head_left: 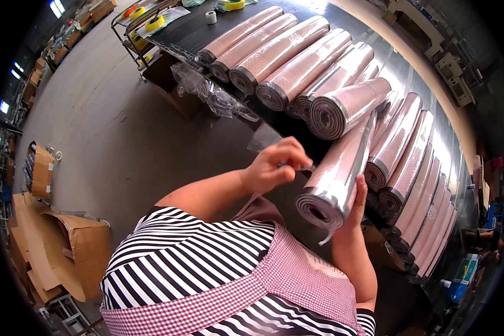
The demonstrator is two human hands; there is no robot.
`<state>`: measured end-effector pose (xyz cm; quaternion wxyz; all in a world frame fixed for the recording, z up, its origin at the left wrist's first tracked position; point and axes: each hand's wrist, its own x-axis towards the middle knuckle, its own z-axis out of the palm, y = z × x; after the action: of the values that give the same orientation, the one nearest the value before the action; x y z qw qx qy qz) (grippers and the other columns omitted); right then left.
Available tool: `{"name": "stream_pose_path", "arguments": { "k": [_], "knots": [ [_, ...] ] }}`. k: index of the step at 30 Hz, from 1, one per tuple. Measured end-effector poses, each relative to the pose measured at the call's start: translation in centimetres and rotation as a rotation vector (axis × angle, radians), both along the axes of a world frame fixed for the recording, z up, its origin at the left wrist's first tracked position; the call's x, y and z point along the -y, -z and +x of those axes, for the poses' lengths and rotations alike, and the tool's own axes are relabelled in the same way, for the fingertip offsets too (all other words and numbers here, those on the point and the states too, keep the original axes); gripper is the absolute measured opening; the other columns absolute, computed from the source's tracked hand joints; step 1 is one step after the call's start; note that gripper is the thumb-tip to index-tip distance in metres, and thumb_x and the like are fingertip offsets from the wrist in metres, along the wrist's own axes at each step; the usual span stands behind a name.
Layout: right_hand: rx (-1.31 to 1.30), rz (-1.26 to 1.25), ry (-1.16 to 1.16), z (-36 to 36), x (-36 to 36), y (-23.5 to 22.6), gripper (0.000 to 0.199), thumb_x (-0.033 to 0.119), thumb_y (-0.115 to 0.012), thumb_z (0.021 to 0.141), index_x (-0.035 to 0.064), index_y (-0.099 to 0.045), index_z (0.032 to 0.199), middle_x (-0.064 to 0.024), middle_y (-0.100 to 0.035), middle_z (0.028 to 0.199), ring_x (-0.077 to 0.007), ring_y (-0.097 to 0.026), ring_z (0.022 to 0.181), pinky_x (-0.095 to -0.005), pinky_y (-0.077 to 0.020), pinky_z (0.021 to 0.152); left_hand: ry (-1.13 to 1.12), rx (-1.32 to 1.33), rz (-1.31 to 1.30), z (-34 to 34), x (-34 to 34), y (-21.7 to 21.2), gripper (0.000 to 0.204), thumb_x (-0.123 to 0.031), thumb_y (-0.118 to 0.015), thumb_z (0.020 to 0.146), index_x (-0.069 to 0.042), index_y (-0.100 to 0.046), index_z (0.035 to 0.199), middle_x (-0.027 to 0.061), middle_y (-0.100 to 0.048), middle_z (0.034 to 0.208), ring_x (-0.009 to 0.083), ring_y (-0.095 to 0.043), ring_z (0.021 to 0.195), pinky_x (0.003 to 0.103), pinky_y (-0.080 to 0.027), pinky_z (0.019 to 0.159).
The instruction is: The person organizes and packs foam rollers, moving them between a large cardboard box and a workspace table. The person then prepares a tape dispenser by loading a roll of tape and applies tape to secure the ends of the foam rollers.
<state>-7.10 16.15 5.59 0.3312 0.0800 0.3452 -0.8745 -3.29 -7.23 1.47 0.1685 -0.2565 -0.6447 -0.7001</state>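
Your right hand (350, 213) grips the wrapped roll (339, 165) at its near end, from the right; keep that palm firm so it can't twist. Left hand (277, 167) curls just left of that grip, can't tell if it's pinching anything. Don't tug.

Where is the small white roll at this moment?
Near the top of the head view, left of centre, the small white roll sits on the dark table, beside the leftmost pink roll.
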Motion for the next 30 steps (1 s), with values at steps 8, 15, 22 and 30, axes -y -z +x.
{"name": "stream_pose_path", "arguments": {
  "k": [8, 15, 22, 30],
  "knots": [
    [-0.014, 0.163, -0.006, 7.1, -1.9, -11.2, 0.059, 0.039, -0.061, 0.092, 0.0002, -0.047, 0.135, -0.017, -0.06, 0.124, -0.0291, -0.062, 0.108, -0.0445, -0.0485, 0.1, -0.236, 0.218, 0.015, -9.2, -2.3, -0.2, 0.054, -0.018, -0.063, 0.095, -0.011, -0.043, 0.145, 0.0048, -0.067, 0.084, 0.0095, -0.062, 0.079, 0.028, -0.052, 0.078],
    [-0.288, 0.068, 0.083, 5.5, -7.8, -12.1, 0.061, 0.039, -0.063, 0.091, -0.0072, -0.051, 0.128, -0.0201, -0.066, 0.115, -0.0261, -0.069, 0.096, -0.0377, -0.0582, 0.083, -0.137, 0.285, -0.244, -10.7, -8.0, 4.0, 0.044, -0.012, -0.066, 0.089, -0.007, -0.042, 0.125, 0.0126, -0.069, 0.091, 0.0234, -0.068, 0.086, 0.033, -0.052, 0.079],
    [-0.552, 0.548, 0.265, 1.3, -19.7, -11.1, 0.083, 0.031, -0.08, 0.076, -0.0005, -0.037, 0.14, -0.0134, -0.058, 0.118, -0.0202, -0.061, 0.104, -0.0337, -0.0522, 0.086, -0.102, 0.388, -0.378, -11.4, -11.6, 8.7, 0.086, -0.008, -0.068, 0.085, -0.02, -0.019, 0.155, 0.0203, -0.063, 0.112, 0.0286, -0.063, 0.095, 0.037, -0.05, 0.085],
    [-0.38, 0.949, 0.429, -8.0, -25.6, -3.9, 0.1, 0.009, -0.08, 0.074, 0.002, -0.019, 0.153, -0.0225, -0.055, 0.125, -0.0243, -0.064, 0.097, -0.0322, -0.0553, 0.075, 0.123, 0.508, -0.502, -5.5, -9.6, 8.2, 0.074, -0.008, -0.068, 0.086, -0.014, -0.031, 0.15, 0.0148, -0.063, 0.115, 0.0149, -0.06, 0.078, 0.031, -0.052, 0.073]
  ]
}}
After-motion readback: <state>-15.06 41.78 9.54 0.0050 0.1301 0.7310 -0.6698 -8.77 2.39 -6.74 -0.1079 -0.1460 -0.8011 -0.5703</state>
